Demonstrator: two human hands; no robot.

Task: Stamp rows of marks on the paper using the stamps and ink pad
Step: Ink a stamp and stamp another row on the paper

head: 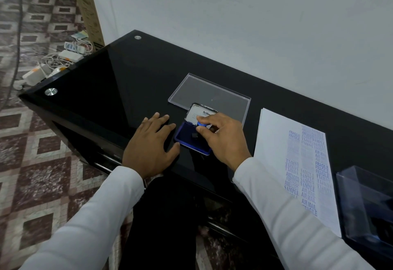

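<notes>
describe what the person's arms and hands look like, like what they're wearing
Both arms are covered by long white sleeves, the left sleeve and the right sleeve, plain with soft folds and no visible markings, ending at the wrists. The left hand and right hand are bare: no gloves, and no rings or watch can be seen.

The light is soft, even and rather cool, with no hard shadows. The glossy black worktop (110, 74) mirrors the pale wall (234, 14) as a grey sheen and shows faint reflections under the hands. The wide lens bends straight edges toward the borders, so the floor (32, 142) tilts. Sleeves (287, 216) near the bottom look soft; stamped print on the paper (274, 142) is slightly blurred.
</notes>
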